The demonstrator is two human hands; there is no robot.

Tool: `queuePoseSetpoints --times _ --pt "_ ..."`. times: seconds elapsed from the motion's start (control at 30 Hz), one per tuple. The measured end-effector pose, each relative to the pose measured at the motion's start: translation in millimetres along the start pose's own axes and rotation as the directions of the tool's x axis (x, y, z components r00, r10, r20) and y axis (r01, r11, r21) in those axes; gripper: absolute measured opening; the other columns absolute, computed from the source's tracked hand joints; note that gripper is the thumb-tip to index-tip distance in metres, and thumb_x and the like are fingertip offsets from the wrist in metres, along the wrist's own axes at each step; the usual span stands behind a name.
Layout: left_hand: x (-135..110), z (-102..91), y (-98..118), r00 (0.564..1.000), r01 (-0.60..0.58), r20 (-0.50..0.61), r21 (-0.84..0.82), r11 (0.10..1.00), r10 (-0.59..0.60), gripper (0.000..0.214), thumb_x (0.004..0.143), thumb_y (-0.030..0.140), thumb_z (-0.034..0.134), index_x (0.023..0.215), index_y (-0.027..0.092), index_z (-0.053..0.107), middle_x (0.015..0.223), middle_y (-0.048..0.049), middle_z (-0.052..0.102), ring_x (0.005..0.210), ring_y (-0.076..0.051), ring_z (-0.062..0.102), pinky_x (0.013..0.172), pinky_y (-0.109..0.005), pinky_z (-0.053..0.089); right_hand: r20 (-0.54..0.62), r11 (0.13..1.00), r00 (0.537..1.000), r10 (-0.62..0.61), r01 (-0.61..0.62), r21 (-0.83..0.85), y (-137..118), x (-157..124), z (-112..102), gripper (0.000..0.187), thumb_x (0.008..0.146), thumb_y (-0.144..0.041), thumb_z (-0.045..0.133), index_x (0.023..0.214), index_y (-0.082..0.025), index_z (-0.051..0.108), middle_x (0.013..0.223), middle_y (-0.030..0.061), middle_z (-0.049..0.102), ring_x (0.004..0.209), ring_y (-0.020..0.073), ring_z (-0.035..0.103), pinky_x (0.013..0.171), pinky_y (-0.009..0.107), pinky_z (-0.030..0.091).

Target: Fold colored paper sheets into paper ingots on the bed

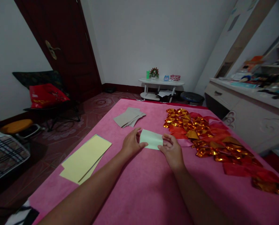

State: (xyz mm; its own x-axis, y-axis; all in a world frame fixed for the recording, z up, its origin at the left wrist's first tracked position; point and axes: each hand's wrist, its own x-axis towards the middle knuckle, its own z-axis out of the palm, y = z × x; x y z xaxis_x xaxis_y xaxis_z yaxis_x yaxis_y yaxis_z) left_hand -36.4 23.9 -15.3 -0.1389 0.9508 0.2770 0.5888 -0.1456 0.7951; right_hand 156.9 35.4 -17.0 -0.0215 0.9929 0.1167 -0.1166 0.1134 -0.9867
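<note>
A small pale green paper sheet (pixel 151 139) lies folded on the pink cloth (pixel 144 187). My left hand (pixel 131 143) pinches its left edge with thumb and fingers closed on it. My right hand (pixel 172 151) holds its right edge, fingers curled over the paper. Both forearms reach in from the bottom of the view.
Yellow sheets (pixel 85 157) lie at the left of the cloth, a fanned stack of grey papers (pixel 129 117) farther back. A long heap of gold and red foil pieces (pixel 212 140) runs along the right. A white side table (pixel 161 86), a dresser (pixel 252 109) and a dark door (pixel 64 47) stand around.
</note>
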Motion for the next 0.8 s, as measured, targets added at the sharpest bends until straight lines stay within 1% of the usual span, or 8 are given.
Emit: queuePoseSetpoints --times 0.07,0.17,0.27,0.37,0.47,0.6,0.7,0.8 --pt "1.3 -0.2 2.7 0.999 0.037 0.032 -0.198 0.979 -0.031 0.078 0.06 0.03 0.078 0.13 0.018 0.047 0.082 -0.0008 0.061 0.071 -0.014 0.057 0.067 -0.027 0.045 -0.028 0.997 1.0 -0.008 0.01 0.081 -4.2 0.0 0.2 0.06 0.055 -0.021 0.078 0.108 -0.021 0.05 0.106 0.0071 0.058 0.08 0.0178 0.063 0.074 0.036 0.055" --pt "0.2 -1.5 11.3 0.996 0.08 0.07 -0.503 0.861 -0.052 0.075 0.066 0.026 0.074 0.133 0.016 0.043 0.066 0.0047 0.055 0.059 -0.01 0.053 0.058 -0.022 0.043 -0.027 0.989 1.0 -0.005 0.009 0.149 -8.1 0.2 0.9 0.066 0.055 -0.023 0.08 0.112 -0.022 0.047 0.104 0.0062 0.058 0.082 0.0181 0.063 0.077 0.038 0.054" --pt "-3.4 -3.2 19.1 0.998 0.049 0.009 -0.617 0.785 -0.055 0.066 0.067 0.024 0.073 0.128 0.016 0.047 0.066 0.0044 0.055 0.057 -0.009 0.053 0.054 -0.019 0.042 -0.04 0.983 0.999 0.029 -0.021 0.182 -10.2 -0.2 3.2 0.074 0.056 -0.025 0.081 0.119 -0.023 0.043 0.111 0.0075 0.057 0.087 0.0191 0.064 0.079 0.037 0.053" --pt "-7.9 -3.8 21.3 0.992 -0.007 -0.105 -0.594 0.805 -0.069 0.043 0.07 0.027 0.071 0.11 0.016 0.06 0.07 0.002 0.058 0.053 -0.008 0.052 0.049 -0.019 0.041 -0.083 0.978 0.993 0.085 -0.067 0.196 -12.0 -1.0 6.6 0.085 0.054 -0.029 0.083 0.126 -0.023 0.038 0.112 0.008 0.058 0.082 0.0176 0.065 0.074 0.033 0.053" --pt "-13.3 -2.1 20.6 0.981 -0.026 -0.176 -0.536 0.844 -0.081 0.025 0.074 0.029 0.068 0.095 0.015 0.068 0.073 -0.0013 0.062 0.052 -0.009 0.052 0.048 -0.02 0.042 -0.007 0.98 0.994 0.11 -0.108 0.165 -13.8 -2.0 10.4 0.07 0.056 -0.035 0.082 0.116 -0.019 0.05 0.093 0.0049 0.065 0.07 0.0159 0.063 0.064 0.029 0.05" --pt "-21.2 2.7 24.1 0.992 -0.069 -0.125 -0.398 0.915 0.021 0.017 0.074 0.027 0.068 0.088 0.018 0.072 0.078 -0.0036 0.066 0.06 -0.011 0.057 0.053 -0.021 0.046 0.086 0.996 0.992 0.087 -0.086 -0.021 -13.7 -4.1 13.2 0.034 0.062 -0.04 0.077 0.079 -0.014 0.064 0.067 0.0014 0.063 0.059 0.0135 0.055 0.056 0.025 0.043" --pt "-25.1 5.4 30.9 0.991 -0.12 -0.093 -0.317 0.941 0.095 0.018 0.074 0.026 0.069 0.089 0.019 0.074 0.084 -0.005 0.07 0.069 -0.014 0.062 0.062 -0.023 0.049 0.045 0.995 0.997 0.062 -0.058 -0.084 -11.4 -5.4 11.7 0.029 0.064 -0.039 0.076 0.074 -0.014 0.065 0.063 -0.0005 0.061 0.056 0.0119 0.051 0.052 0.023 0.039" --pt "-27.5 6.6 37.6 0.993 -0.111 -0.078 -0.311 0.944 0.091 0.014 0.075 0.026 0.067 0.084 0.018 0.074 0.079 -0.0054 0.071 0.07 -0.016 0.065 0.063 -0.024 0.051 0.047 0.997 0.998 0.043 -0.04 -0.07 -10.0 -6.5 9.0 0.029 0.068 -0.041 0.073 0.071 -0.014 0.065 0.055 -0.0026 0.055 0.051 0.0104 0.046 0.048 0.022 0.034"
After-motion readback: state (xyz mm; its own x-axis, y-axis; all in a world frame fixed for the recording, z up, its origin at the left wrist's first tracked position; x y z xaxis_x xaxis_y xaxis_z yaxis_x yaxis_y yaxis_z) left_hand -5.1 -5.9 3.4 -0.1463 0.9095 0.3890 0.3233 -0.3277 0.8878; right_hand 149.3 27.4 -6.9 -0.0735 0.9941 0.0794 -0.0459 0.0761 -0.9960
